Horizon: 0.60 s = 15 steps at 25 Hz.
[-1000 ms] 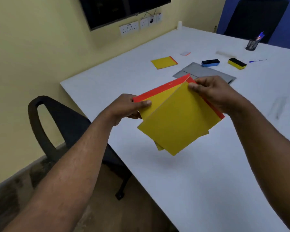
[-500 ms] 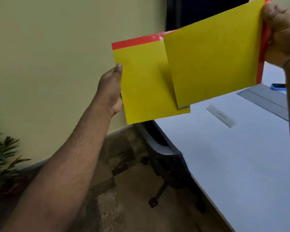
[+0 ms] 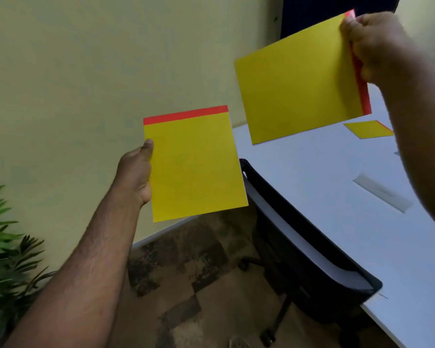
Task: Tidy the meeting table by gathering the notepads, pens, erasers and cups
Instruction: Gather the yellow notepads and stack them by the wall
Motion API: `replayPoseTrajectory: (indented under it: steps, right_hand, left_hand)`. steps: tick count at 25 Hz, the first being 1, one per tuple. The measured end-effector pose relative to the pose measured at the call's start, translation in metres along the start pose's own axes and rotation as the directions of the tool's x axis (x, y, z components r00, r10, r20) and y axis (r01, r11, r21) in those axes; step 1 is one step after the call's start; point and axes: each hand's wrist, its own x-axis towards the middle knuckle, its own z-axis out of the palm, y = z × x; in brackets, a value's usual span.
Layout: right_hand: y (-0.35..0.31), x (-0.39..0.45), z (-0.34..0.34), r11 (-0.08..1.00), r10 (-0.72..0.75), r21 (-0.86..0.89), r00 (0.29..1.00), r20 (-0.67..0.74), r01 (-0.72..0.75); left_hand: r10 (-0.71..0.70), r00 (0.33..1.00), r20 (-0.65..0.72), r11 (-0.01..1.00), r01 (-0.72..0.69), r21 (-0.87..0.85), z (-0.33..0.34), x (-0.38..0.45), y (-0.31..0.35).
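Left hand: the left hand (image 3: 136,172) grips the left edge of a yellow notepad (image 3: 195,164), thumb on the front, the other fingers hidden behind it.
Left notepad: upright, red strip along its top, held in the air over the floor and in front of the wall, clear of the table.
Right hand: the right hand (image 3: 377,43) has its fingers curled round the red-strip edge of a second yellow notepad (image 3: 296,81), pinching it near the upper corner.
Right notepad: turned sideways and tilted, red strip on the right, held in the air over the table's far end; the two held pads are apart.
Third notepad: a third yellow notepad (image 3: 368,129) lies flat on the white table (image 3: 324,172), just below the right-hand pad in the view.
Ruler: a clear ruler (image 3: 382,192) lies on the table, near the right forearm.
Chair: a black chair (image 3: 307,259) is tucked against the table's edge.
Plant: a green plant (image 3: 5,242) is at the left edge, by the wall.
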Motion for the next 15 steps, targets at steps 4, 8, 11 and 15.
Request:
replayPoseTrajectory:
  steps: [4, 8, 11, 15]
  right_hand:
    - [0.012, 0.045, 0.064, 0.997, 0.067, -0.032, 0.995, -0.069, -0.069]
    - [0.039, 0.119, 0.117, 0.996, 0.029, -0.082, 0.999, 0.023, -0.027]
    - [0.062, 0.158, 0.158, 0.989, 0.017, -0.145, 0.993, 0.121, 0.001]
    - [0.094, 0.213, 0.225, 0.980, 0.044, -0.199, 0.981, 0.191, -0.005]
  left_hand:
    - [-0.014, 1.000, 0.007, 1.000, 0.014, 0.010, -0.001, 0.077, -0.004]
    - [-0.062, 0.995, 0.075, 0.998, 0.059, 0.034, 0.014, 0.169, 0.009]
    - [-0.097, 0.986, 0.135, 0.994, 0.088, 0.069, 0.035, 0.218, 0.006]
    - [-0.138, 0.968, 0.211, 0.988, 0.119, 0.100, 0.071, 0.291, 0.003]
